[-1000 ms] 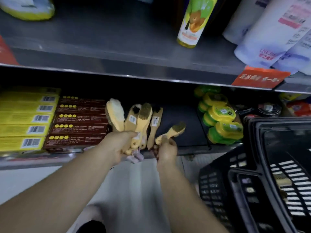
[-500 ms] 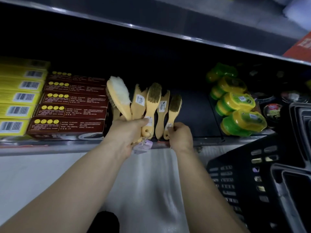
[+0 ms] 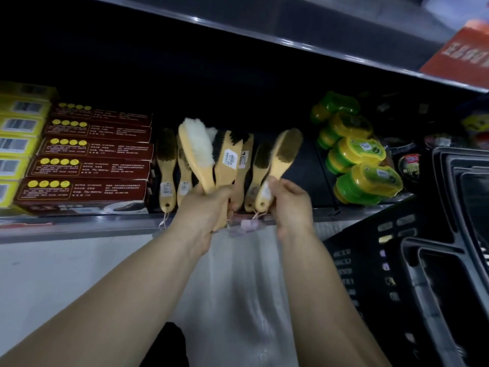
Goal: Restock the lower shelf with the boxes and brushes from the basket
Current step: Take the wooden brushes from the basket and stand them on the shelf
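Change: the right hand (image 3: pixel 289 205) now holds its brush (image 3: pixel 284 154) tilted, with the bristle end leaning away from the red boxes (image 3: pixel 90 165). Half a second ago it held a brush upright against the bunch (image 3: pixel 211 154).
Meaning: judged, one brush has been set down and the next drawn from the bunch. Brush stocking is under way, not finished.
Right grip: thumb and fingers pinch the brush handle near its end.
Left grip: the left hand (image 3: pixel 205 210) curls tightly round several handles, with a white-bristled brush foremost.
Brush places: two laid brushes (image 3: pixel 166 165) lie just right of the red boxes on the shelf (image 3: pixel 79 229). The bunch is further right, and another brush lies under the held brush.
Around: yellow boxes (image 3: pixel 18 147) sit left of the red boxes and green tubs (image 3: pixel 362 170) well right. The basket (image 3: pixel 397 260) is beyond and lower; its contents cannot be told.
Obstacles: the free strip before the tubs is narrow. The upper shelf (image 3: pixel 264 35) overhangs. The tags (image 3: pixel 248 225) may snag.
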Tool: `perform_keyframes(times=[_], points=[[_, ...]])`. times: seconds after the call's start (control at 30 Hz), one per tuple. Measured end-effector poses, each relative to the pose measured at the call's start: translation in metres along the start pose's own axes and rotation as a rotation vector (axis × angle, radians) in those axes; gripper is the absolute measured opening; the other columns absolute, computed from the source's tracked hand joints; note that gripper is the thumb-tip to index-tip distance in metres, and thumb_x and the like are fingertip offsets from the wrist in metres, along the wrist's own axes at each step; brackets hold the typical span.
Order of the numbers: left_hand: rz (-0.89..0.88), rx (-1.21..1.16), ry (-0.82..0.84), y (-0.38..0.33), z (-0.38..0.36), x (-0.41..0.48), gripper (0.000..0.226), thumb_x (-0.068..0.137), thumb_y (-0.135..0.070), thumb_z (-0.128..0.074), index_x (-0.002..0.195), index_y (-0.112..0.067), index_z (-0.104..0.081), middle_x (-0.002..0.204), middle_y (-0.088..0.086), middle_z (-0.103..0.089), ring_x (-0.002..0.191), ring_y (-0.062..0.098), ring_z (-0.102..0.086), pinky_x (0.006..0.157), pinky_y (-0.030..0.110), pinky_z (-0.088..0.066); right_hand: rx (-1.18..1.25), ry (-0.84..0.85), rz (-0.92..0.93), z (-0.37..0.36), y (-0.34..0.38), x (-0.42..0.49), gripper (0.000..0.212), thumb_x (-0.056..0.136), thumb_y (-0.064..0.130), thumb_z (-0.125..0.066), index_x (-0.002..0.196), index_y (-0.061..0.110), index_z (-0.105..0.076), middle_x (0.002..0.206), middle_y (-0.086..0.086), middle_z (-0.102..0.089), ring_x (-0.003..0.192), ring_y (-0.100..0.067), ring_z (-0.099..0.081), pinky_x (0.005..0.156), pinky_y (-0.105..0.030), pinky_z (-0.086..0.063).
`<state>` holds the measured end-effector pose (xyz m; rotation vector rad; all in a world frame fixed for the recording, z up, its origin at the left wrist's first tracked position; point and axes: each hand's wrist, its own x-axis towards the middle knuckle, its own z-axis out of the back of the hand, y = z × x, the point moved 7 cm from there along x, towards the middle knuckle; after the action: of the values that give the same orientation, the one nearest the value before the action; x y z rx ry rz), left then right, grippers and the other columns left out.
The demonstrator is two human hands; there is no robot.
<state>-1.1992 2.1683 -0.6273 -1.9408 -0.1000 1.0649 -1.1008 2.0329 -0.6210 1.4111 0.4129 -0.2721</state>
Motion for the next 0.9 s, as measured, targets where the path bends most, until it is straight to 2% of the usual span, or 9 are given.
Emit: perform_keyframes(times=[0.1,0.2,0.3,0.4,0.47,0.6,0.67,0.8,0.9], points=[[0.003,-0.001,-0.033,-0.002,0.007,0.002,0.002,0.084,-0.020,-0.063,0.084,-0.020,-0.060,0.063,-0.001,-0.064,0.055,0.012,-0.056,0.055,0.026,-0.048,-0.180,-0.218,0.041,0.019,0.007,0.027,0.022,0.092,0.018,-0.057,0.070,0.013,-0.058,0.071,0.003,-0.063,0.074,-0.015,-0.060,0.063,-0.026,-0.047],[0.025,-0.012,0.013,0.000,0.006,0.001,0.008,0.084,-0.020,-0.058,0.092,-0.017,-0.061,0.067,0.002,-0.063,0.055,0.013,-0.055,0.052,0.025,-0.045,-0.395,-0.205,0.042,0.010,0.004,0.046,0.006,0.093,0.016,-0.054,0.090,0.013,-0.058,0.088,-0.008,-0.064,0.093,-0.027,-0.061,0.085,-0.038,-0.051],[0.031,-0.017,0.024,0.001,0.005,0.003,0.006,0.087,-0.017,-0.056,0.093,-0.018,-0.059,0.073,0.004,-0.063,0.063,0.016,-0.057,0.050,0.023,-0.047,-0.561,-0.169,0.045,0.002,0.000,0.052,0.018,0.093,0.015,-0.054,0.108,0.009,-0.060,0.104,-0.012,-0.067,0.099,-0.028,-0.062,0.088,-0.039,-0.051],[0.036,-0.020,0.056,0.003,-0.001,0.005,0.010,0.089,-0.015,-0.059,0.096,-0.022,-0.059,0.085,0.004,-0.065,0.079,0.019,-0.057,0.072,0.034,-0.049,-0.618,-0.142,0.092,0.001,-0.002,0.054,0.017,0.093,0.015,-0.055,0.106,0.009,-0.063,0.101,-0.010,-0.067,0.091,-0.025,-0.062,0.077,-0.033,-0.051],[0.066,-0.034,0.075,0.005,-0.004,0.005,0.016,0.089,-0.016,-0.061,0.104,-0.023,-0.060,0.092,0.002,-0.067,0.084,0.018,-0.059,0.082,0.039,-0.049,-0.652,-0.119,0.102,0.001,-0.004,0.051,0.021,0.094,0.018,-0.053,0.109,0.009,-0.064,0.110,-0.013,-0.064,0.095,-0.026,-0.060,0.080,-0.034,-0.050],[0.075,-0.107,0.075,0.006,-0.008,0.006,0.021,0.088,-0.011,-0.062,0.105,-0.023,-0.060,0.099,0.003,-0.068,0.089,0.016,-0.062,0.073,0.033,-0.052,-0.774,-0.255,0.294,0.003,0.017,0.024,0.033,0.098,0.028,-0.042,0.120,0.010,-0.059,0.121,-0.017,-0.052,0.110,-0.033,-0.052,0.097,-0.044,-0.041],[0.067,-0.133,0.089,0.005,-0.010,0.006,0.021,0.087,-0.009,-0.062,0.103,-0.023,-0.061,0.099,0.004,-0.069,0.091,0.018,-0.064,0.076,0.035,-0.053,-0.556,-0.087,0.343,-0.007,0.016,0.005,0.032,0.099,0.031,-0.041,0.105,0.010,-0.065,0.107,-0.014,-0.063,0.101,-0.029,-0.059,0.089,-0.041,-0.047],[0.064,-0.128,0.119,0.003,-0.016,0.005,0.032,0.089,-0.011,-0.060,0.120,-0.016,-0.059,0.109,0.013,-0.069,0.102,0.028,-0.064,0.091,0.047,-0.051,-0.220,0.413,0.120,-0.035,-0.008,-0.033,0.018,0.095,0.025,-0.053,0.097,0.020,-0.070,0.089,0.001,-0.074,0.085,-0.011,-0.069,0.073,-0.024,-0.053],[0.059,-0.066,0.127,0.004,-0.020,0.006,0.026,0.094,-0.022,-0.054,0.118,-0.018,-0.062,0.104,0.010,-0.071,0.094,0.024,-0.067,0.070,0.035,-0.056,-0.159,0.457,0.136,-0.032,-0.014,-0.033,0.016,0.092,0.017,-0.058,0.103,0.022,-0.069,0.092,0.001,-0.074,0.087,-0.013,-0.069,0.075,-0.024,-0.056]])
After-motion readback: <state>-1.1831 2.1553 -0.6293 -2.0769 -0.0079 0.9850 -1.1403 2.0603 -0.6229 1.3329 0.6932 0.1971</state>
